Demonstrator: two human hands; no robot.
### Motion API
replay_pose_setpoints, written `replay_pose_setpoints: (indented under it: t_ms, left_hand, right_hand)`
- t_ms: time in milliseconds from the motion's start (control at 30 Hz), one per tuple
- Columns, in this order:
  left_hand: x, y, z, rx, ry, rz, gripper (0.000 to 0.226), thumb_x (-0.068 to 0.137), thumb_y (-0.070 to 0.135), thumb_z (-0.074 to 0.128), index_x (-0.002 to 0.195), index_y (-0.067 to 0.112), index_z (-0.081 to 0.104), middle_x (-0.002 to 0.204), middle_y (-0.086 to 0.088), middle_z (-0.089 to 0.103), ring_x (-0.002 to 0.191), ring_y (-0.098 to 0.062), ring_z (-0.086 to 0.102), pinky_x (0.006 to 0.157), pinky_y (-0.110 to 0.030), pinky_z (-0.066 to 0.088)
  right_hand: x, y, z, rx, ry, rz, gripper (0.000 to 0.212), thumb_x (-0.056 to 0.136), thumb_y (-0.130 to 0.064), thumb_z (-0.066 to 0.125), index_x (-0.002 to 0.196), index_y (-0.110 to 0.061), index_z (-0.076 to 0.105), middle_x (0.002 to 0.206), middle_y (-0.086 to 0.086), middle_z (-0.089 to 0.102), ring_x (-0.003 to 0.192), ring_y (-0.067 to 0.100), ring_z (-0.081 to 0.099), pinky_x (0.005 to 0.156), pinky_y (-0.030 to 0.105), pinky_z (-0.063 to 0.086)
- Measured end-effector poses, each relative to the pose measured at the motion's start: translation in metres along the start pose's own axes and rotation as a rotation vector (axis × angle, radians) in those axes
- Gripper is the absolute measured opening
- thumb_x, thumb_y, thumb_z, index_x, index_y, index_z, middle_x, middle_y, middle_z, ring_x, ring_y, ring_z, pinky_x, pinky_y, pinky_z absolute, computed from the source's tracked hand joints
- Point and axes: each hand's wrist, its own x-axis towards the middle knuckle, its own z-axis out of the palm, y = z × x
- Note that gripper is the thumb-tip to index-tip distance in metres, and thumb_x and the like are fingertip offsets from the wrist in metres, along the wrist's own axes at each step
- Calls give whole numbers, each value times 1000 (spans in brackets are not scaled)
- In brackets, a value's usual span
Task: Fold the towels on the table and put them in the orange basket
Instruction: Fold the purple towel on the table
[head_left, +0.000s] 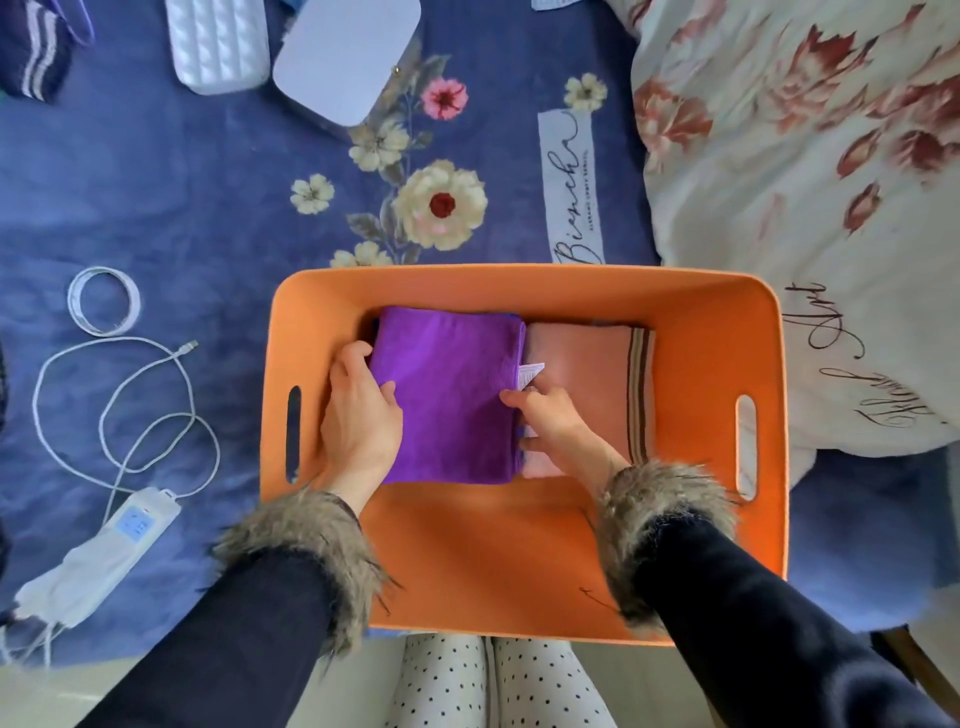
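Currently the folded purple towel (447, 395) lies inside the orange basket (717, 364), far-left of its floor, touching a folded pink towel (587, 364) (striped edge) on its right. Left hand (361, 415) grips the purple towel's left edge, fingers curled under it. Right hand (550, 421) pinches its right edge at the seam between the towels. Basket sits on a blue floral cloth (208, 208); a white power strip (104, 551) with coiled cable lies to the left.
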Motion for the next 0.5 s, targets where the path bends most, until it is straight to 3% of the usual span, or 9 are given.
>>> replay_pose_setpoints:
  t_ms: [67, 167, 267, 333, 400, 500]
  left_hand:
    - [1, -2, 2, 38, 19, 44, 38, 91, 9, 54, 125, 11, 40, 121, -17, 47, 100, -41, 53, 67, -42, 36]
    - [-3, -6, 5, 132, 41, 160, 42, 85, 2, 59, 123, 11, 43, 118, -17, 43, 91, -41, 54, 63, -43, 40]
    - [-14, -13, 12, 353, 121, 457, 51, 72, 1, 70, 118, 10, 52, 125, -20, 48, 104, -41, 53, 80, -47, 49]
    - [-19, -16, 18, 464, 56, 642, 62, 69, 17, 77, 126, 11, 52, 139, -21, 42, 126, -42, 42, 99, -52, 40]
    - [-14, -20, 21, 555, -39, 716, 89, 60, 36, 83, 136, 12, 45, 149, -21, 29, 138, -39, 26, 108, -56, 27]
    - [7, -24, 18, 648, -159, 652, 123, 52, 59, 80, 149, 16, 16, 156, -19, 4, 143, -34, 2, 114, -50, 8]
  right_hand:
    - [1, 1, -3, -63, 14, -61, 10, 92, -9, 52, 97, -18, 51, 81, -4, 54, 69, 12, 52, 67, 36, 51]
    - [5, 7, -9, -194, 101, -185, 12, 89, -12, 57, 97, -17, 50, 93, 2, 58, 87, 27, 62, 86, 45, 52]
    - [-6, 15, -9, -501, 371, -459, 37, 86, -12, 58, 122, -10, 49, 111, 11, 54, 101, 34, 56, 87, 38, 45]
    - [-15, 19, -4, -798, 537, -778, 51, 78, -12, 60, 127, -5, 49, 119, 20, 53, 104, 40, 53, 87, 44, 46]
    - [-16, 25, 5, -1140, 514, -1022, 68, 67, -23, 69, 131, -7, 49, 132, 19, 51, 121, 38, 49, 98, 52, 41]
    - [-1, 29, 6, -1506, 333, -1065, 101, 56, -52, 78, 141, -12, 39, 148, 13, 36, 137, 30, 34, 109, 55, 23]
